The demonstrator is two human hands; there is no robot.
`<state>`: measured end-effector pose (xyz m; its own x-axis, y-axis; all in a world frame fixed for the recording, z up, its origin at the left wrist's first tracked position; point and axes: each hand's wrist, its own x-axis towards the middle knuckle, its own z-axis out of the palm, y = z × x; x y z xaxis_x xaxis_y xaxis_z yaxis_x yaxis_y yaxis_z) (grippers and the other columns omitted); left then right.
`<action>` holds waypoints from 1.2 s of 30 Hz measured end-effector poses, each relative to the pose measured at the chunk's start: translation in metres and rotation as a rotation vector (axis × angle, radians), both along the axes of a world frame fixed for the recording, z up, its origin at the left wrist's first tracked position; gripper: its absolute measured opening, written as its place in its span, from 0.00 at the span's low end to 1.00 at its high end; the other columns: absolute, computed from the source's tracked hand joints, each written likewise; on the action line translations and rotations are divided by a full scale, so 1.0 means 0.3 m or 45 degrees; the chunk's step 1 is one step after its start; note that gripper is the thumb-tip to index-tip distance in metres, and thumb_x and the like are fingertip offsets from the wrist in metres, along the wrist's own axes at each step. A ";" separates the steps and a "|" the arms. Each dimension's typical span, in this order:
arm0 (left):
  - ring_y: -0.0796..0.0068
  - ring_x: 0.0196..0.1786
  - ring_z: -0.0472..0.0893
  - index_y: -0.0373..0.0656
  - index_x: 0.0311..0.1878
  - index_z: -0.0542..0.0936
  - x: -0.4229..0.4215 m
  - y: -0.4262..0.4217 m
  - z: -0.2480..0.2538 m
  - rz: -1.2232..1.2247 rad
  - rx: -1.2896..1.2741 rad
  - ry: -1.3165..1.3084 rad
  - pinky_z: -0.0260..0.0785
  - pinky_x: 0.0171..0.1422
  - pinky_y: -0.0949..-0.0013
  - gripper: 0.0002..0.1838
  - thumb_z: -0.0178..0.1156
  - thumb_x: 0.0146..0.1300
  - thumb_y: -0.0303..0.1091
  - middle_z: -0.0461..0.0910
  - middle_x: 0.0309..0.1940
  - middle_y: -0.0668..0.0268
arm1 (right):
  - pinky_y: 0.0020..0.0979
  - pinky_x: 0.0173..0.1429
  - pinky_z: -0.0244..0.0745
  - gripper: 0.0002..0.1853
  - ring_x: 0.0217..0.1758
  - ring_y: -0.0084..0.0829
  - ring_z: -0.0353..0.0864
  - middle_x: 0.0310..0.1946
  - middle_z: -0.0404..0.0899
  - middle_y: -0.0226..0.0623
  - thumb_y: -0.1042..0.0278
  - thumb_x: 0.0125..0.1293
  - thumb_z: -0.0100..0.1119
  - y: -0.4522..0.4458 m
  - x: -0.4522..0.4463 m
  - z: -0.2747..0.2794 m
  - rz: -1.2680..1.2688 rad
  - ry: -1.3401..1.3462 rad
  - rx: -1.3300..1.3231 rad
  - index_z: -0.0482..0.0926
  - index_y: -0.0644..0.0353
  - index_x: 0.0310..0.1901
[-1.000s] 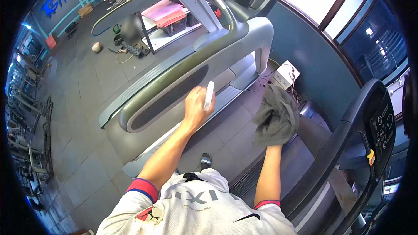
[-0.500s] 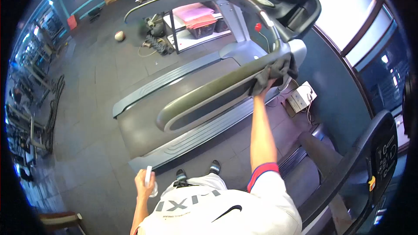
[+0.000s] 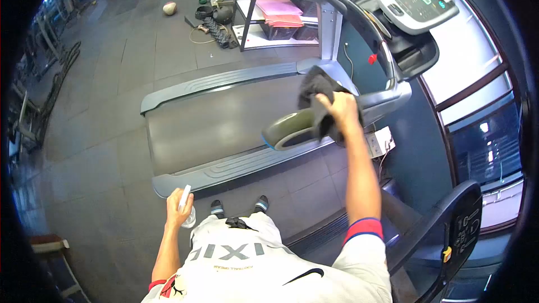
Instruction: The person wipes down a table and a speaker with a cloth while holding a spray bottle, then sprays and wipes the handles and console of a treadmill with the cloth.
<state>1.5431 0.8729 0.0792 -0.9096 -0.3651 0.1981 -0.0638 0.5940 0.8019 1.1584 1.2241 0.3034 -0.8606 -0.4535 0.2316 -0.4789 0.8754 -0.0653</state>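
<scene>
In the head view my right hand is closed on a dark grey cloth. The cloth drapes over the near handrail of a treadmill and hides the rail's middle. Low on the left, my left hand grips a small bottle with a white top and a clear body, apparently a spray bottle. It hangs beside my body, near the treadmill's front-left corner. The treadmill's console is lit, with green digits showing.
A second treadmill stands close on my right. Behind the first one, a shelf carries pink mats and dark baskets. A ball and a coiled rope lie on the floor. A white power box with cables sits by the wall.
My right hand has drawn the cloth along the handrail, away from the console end toward the rail's free end. The view has shifted; my left hand still holds the bottle.
</scene>
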 end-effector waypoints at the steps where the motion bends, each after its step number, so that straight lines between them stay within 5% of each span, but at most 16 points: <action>1: 0.52 0.28 0.76 0.35 0.27 0.78 0.019 -0.011 -0.005 0.032 0.026 -0.038 0.67 0.34 0.55 0.10 0.64 0.62 0.30 0.76 0.23 0.54 | 0.51 0.47 0.76 0.19 0.43 0.53 0.84 0.37 0.84 0.54 0.53 0.65 0.53 0.039 -0.087 0.001 -0.072 -0.182 0.281 0.84 0.62 0.36; 2: 0.52 0.28 0.76 0.35 0.27 0.78 0.042 -0.023 -0.012 0.063 0.051 -0.076 0.67 0.34 0.55 0.10 0.64 0.62 0.29 0.76 0.23 0.54 | 0.50 0.46 0.77 0.16 0.43 0.50 0.86 0.39 0.85 0.52 0.56 0.66 0.53 0.065 -0.133 -0.070 0.036 -0.133 0.079 0.84 0.60 0.36; 5: 0.53 0.28 0.76 0.35 0.25 0.78 0.088 -0.055 -0.080 0.110 0.075 -0.086 0.67 0.34 0.55 0.11 0.64 0.61 0.29 0.75 0.22 0.55 | 0.51 0.45 0.81 0.21 0.42 0.50 0.87 0.37 0.87 0.48 0.50 0.67 0.50 -0.114 -0.044 -0.081 0.259 -0.057 0.207 0.87 0.58 0.34; 8: 0.51 0.28 0.76 0.35 0.25 0.78 0.105 -0.058 -0.135 0.087 0.109 -0.166 0.67 0.35 0.54 0.11 0.64 0.61 0.30 0.75 0.22 0.54 | 0.44 0.39 0.80 0.24 0.36 0.44 0.89 0.33 0.87 0.49 0.44 0.60 0.55 -0.484 0.288 0.050 0.120 -0.240 0.602 0.89 0.58 0.33; 11: 0.49 0.29 0.77 0.35 0.26 0.78 0.082 -0.068 -0.160 0.026 0.053 -0.180 0.67 0.35 0.54 0.11 0.65 0.61 0.30 0.76 0.23 0.53 | 0.45 0.61 0.70 0.13 0.49 0.40 0.82 0.39 0.85 0.42 0.55 0.56 0.67 -0.517 0.429 -0.139 0.255 0.135 0.426 0.86 0.57 0.33; 13: 0.48 0.29 0.77 0.35 0.27 0.78 0.062 -0.060 -0.155 0.043 0.101 -0.157 0.67 0.35 0.54 0.11 0.65 0.61 0.31 0.76 0.24 0.53 | 0.48 0.67 0.65 0.11 0.55 0.43 0.79 0.48 0.83 0.47 0.61 0.58 0.60 -0.455 0.419 -0.189 0.460 0.610 0.191 0.86 0.56 0.37; 16: 0.48 0.29 0.77 0.35 0.28 0.78 0.053 -0.069 -0.167 0.045 0.105 -0.158 0.67 0.35 0.54 0.10 0.66 0.61 0.31 0.76 0.24 0.53 | 0.52 0.75 0.57 0.13 0.70 0.43 0.71 0.65 0.77 0.35 0.61 0.60 0.58 -0.327 0.440 -0.237 0.646 0.797 0.105 0.88 0.45 0.44; 21: 0.49 0.28 0.77 0.36 0.26 0.77 0.090 -0.113 -0.171 0.133 0.036 -0.049 0.68 0.35 0.54 0.11 0.66 0.61 0.30 0.75 0.23 0.52 | 0.53 0.72 0.58 0.23 0.71 0.44 0.70 0.63 0.78 0.35 0.45 0.56 0.63 -0.169 0.324 -0.113 0.802 0.608 -0.023 0.85 0.43 0.51; 23: 0.49 0.27 0.75 0.35 0.25 0.75 0.127 -0.139 -0.180 0.166 0.022 -0.099 0.66 0.33 0.53 0.13 0.66 0.61 0.30 0.73 0.22 0.53 | 0.52 0.69 0.62 0.29 0.67 0.49 0.72 0.63 0.77 0.44 0.38 0.60 0.61 -0.072 0.225 -0.015 0.550 0.361 -0.201 0.84 0.51 0.54; 25: 0.49 0.27 0.75 0.35 0.24 0.75 0.161 -0.170 -0.179 0.198 0.037 -0.122 0.65 0.33 0.53 0.13 0.65 0.61 0.30 0.73 0.21 0.53 | 0.52 0.64 0.65 0.36 0.55 0.53 0.78 0.52 0.81 0.53 0.29 0.62 0.56 0.093 0.051 -0.012 -0.128 0.167 -0.230 0.86 0.60 0.48; 27: 0.49 0.26 0.75 0.35 0.24 0.75 0.188 -0.199 -0.181 0.215 0.014 -0.102 0.65 0.33 0.53 0.13 0.65 0.61 0.29 0.73 0.21 0.53 | 0.50 0.60 0.70 0.38 0.47 0.55 0.82 0.41 0.84 0.59 0.28 0.61 0.57 0.157 -0.115 0.060 -0.197 -0.185 0.159 0.88 0.64 0.42; 29: 0.49 0.26 0.74 0.35 0.25 0.75 0.216 -0.212 -0.175 0.223 -0.041 -0.094 0.65 0.33 0.53 0.12 0.65 0.61 0.30 0.74 0.22 0.53 | 0.47 0.54 0.75 0.36 0.40 0.48 0.86 0.34 0.86 0.56 0.31 0.60 0.60 0.139 -0.253 -0.008 -0.200 -0.370 0.377 0.88 0.65 0.40; 31: 0.48 0.27 0.75 0.34 0.26 0.76 0.236 -0.234 -0.174 0.291 -0.034 -0.160 0.65 0.33 0.52 0.12 0.65 0.61 0.30 0.75 0.22 0.52 | 0.44 0.48 0.77 0.33 0.42 0.38 0.86 0.38 0.87 0.48 0.36 0.60 0.62 -0.021 -0.273 -0.006 -0.023 -1.041 0.470 0.87 0.65 0.45; 32: 0.48 0.27 0.75 0.34 0.26 0.77 0.237 -0.238 -0.177 0.329 -0.021 -0.171 0.65 0.34 0.52 0.12 0.65 0.61 0.31 0.75 0.22 0.52 | 0.42 0.49 0.76 0.40 0.40 0.34 0.84 0.35 0.87 0.46 0.28 0.63 0.55 -0.131 -0.204 0.027 0.075 -1.192 0.518 0.86 0.67 0.44; 34: 0.47 0.27 0.75 0.33 0.26 0.77 0.230 -0.232 -0.226 0.374 0.029 -0.177 0.65 0.35 0.50 0.13 0.66 0.61 0.32 0.74 0.22 0.51 | 0.43 0.48 0.78 0.36 0.40 0.34 0.85 0.36 0.87 0.44 0.30 0.63 0.57 -0.308 -0.147 -0.020 0.276 -1.488 0.627 0.88 0.62 0.44; 36: 0.46 0.28 0.77 0.33 0.25 0.77 0.212 -0.219 -0.293 0.331 -0.046 -0.201 0.66 0.35 0.50 0.13 0.65 0.61 0.32 0.76 0.23 0.50 | 0.45 0.55 0.78 0.43 0.50 0.43 0.86 0.46 0.87 0.49 0.22 0.61 0.54 -0.484 0.011 0.054 0.500 -1.389 0.730 0.87 0.65 0.48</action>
<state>1.6065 0.8071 -0.0087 -0.8069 -0.5853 0.0791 -0.3395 0.5692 0.7488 1.1617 1.0789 0.3195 -0.2683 -0.5178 -0.8123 -0.6460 0.7222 -0.2470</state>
